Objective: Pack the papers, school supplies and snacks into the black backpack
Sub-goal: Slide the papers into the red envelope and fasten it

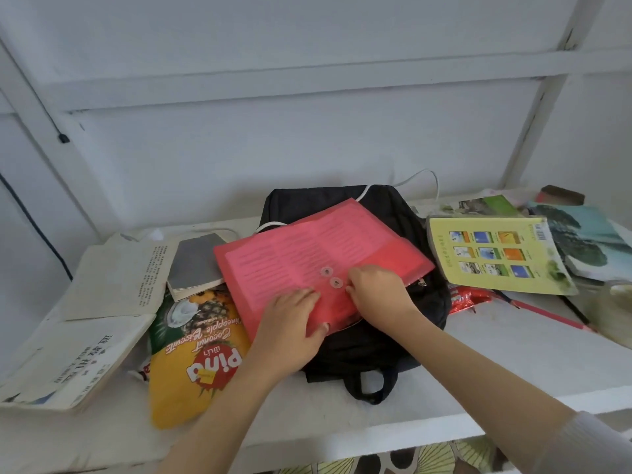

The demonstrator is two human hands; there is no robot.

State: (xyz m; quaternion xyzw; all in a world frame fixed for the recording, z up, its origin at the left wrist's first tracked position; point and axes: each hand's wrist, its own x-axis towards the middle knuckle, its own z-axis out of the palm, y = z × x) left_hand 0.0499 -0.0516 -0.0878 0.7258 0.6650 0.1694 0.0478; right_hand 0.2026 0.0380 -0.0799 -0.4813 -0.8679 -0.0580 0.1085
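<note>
The black backpack (pixel 376 350) lies flat in the middle of the white shelf. On top of it rests a translucent red document folder (pixel 307 248) with papers inside and two round string buttons. My left hand (pixel 290 323) grips the folder's near edge, thumb underneath. My right hand (pixel 376 289) pinches at the flap beside the buttons. A yellow pineapple biscuit bag (pixel 195 364) sits left of the backpack. A red snack wrapper (pixel 468 297) and a red pencil (pixel 547 314) lie to its right.
Old paperback books (pixel 85 336) and a grey notebook (pixel 195 261) lie at the left. A yellow book (pixel 492 254) and picture books (pixel 581 241) are stacked at the right. A white cable (pixel 420 176) runs behind the backpack. The shelf's front edge (pixel 376 436) is near me.
</note>
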